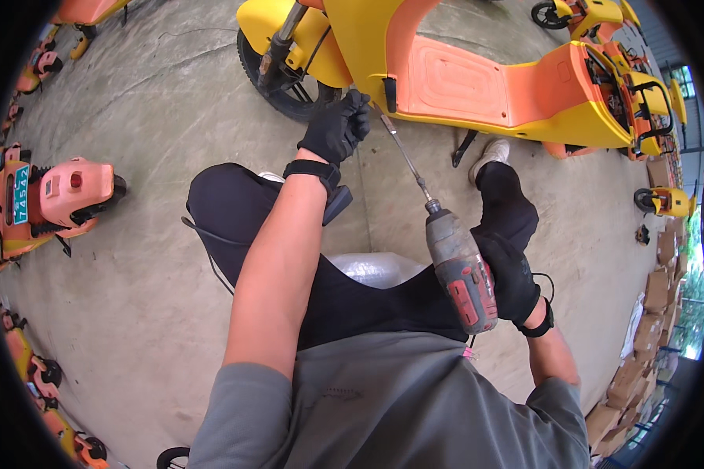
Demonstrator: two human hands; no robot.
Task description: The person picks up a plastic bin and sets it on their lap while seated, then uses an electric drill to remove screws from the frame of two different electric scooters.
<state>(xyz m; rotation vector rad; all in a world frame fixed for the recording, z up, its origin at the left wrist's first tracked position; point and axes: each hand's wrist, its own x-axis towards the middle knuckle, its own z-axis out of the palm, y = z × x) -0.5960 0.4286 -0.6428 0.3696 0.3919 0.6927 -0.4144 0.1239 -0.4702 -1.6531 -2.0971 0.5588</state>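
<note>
My gloved left hand is raised before the yellow scooter's front, its fingers closed, with whatever they may hold too small to make out. A long bit points from a grey and red power drill toward that hand, its tip just right of the fingers. My gloved right hand is wrapped round the drill. The scooter's pink footboard lies beyond the bit, and its black front wheel is behind my left hand.
A kickstand stands beside my white right shoe. I sit low over the concrete floor. Pink and yellow scooters line the left, another small scooter stands at right, and stacked cardboard boxes run along the right side.
</note>
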